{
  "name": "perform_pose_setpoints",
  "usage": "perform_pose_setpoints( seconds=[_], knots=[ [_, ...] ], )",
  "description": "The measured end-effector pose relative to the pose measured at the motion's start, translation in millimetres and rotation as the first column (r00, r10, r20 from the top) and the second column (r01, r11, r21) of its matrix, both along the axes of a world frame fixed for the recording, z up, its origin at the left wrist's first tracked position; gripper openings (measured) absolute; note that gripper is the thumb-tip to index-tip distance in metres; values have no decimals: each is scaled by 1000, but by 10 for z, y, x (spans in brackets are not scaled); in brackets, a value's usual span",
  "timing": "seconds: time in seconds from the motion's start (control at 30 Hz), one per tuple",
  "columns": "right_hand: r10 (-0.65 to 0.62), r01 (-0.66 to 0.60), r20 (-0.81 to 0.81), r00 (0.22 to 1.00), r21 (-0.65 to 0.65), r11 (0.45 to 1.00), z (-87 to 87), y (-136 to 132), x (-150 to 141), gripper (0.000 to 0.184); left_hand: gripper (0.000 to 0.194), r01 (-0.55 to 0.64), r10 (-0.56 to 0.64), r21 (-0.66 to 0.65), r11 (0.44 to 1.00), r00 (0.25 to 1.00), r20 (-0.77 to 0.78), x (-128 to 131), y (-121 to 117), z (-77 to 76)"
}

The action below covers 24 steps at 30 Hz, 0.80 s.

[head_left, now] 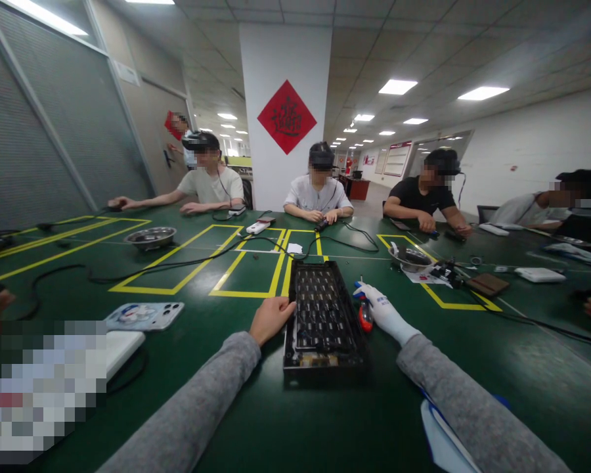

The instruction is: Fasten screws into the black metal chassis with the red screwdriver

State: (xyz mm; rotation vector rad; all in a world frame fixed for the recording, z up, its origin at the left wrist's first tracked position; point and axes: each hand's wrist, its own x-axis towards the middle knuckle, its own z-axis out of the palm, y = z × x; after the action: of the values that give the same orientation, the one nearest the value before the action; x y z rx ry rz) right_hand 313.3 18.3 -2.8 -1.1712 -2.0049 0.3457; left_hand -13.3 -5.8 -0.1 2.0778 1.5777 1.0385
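In front of me on the green table lies a black rectangular case (pixel 320 309) with rows of dark, shiny cells inside. My left hand (pixel 272 320) is bare and grips the case's left edge, thumb over the rim and most fingers hidden. To the right of the case is my right hand (pixel 385 310), in a white glove with blue fingertips. Its fingers are closed around the upper part of a screwdriver (pixel 366 318) with a red handle pointing towards me; a thin tip shows above the fingers.
A phone (pixel 145 316) and a white box (pixel 123 348) lie to the left. Metal bowls (pixel 150 239) stand farther off on both sides. Black cables cross the table (pixel 217 394) between yellow tape outlines. By my right forearm lies a white-and-blue item (pixel 446 433). Several people sit around the table.
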Motion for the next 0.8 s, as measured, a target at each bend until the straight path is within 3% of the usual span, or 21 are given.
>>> perform_pose_setpoints(
  seconds=[0.1, 0.23, 0.33, 0.4, 0.47, 0.53, 0.6, 0.8],
  knots=[
    [-1, 1, -123, 992, 1, 1000, 125, -29, -88, 26, 37, 21, -21, -15, 1000, 1000, -19, -15, -21, 5],
    [-23, 30, -315, 949, 17, 999, 464, -105, -264, 26, 36, 30, -30, -24, 999, 999, -22, -33, -31, 34],
    [-21, 20, -409, 912, -6, 1000, 734, -273, -432, 29, 34, 6, -6, 7, 1000, 1000, 1, -13, -82, 139],
    [16, -81, -516, 857, -103, 991, 845, -446, -564, 33, 31, 4, -6, 57, 998, 999, 45, 59, -163, 268],
    [-16, -160, -641, 767, -216, 963, 878, -631, -708, 36, 30, 150, -156, 66, 986, 982, 107, 188, -274, 416],
    [-61, -204, -681, 730, -303, 931, 849, -784, -847, 39, 28, 401, -403, 41, 915, 904, 142, 348, -385, 535],
    [-92, -219, -692, 716, -347, 912, 792, -882, -963, 40, 26, 540, -532, -3, 842, 831, 160, 485, -464, 596],
    [-112, -325, -820, 561, -343, 881, 661, -947, -1105, 45, 21, 639, -634, 1, 769, 763, 129, 549, -482, 543]
  ],
)
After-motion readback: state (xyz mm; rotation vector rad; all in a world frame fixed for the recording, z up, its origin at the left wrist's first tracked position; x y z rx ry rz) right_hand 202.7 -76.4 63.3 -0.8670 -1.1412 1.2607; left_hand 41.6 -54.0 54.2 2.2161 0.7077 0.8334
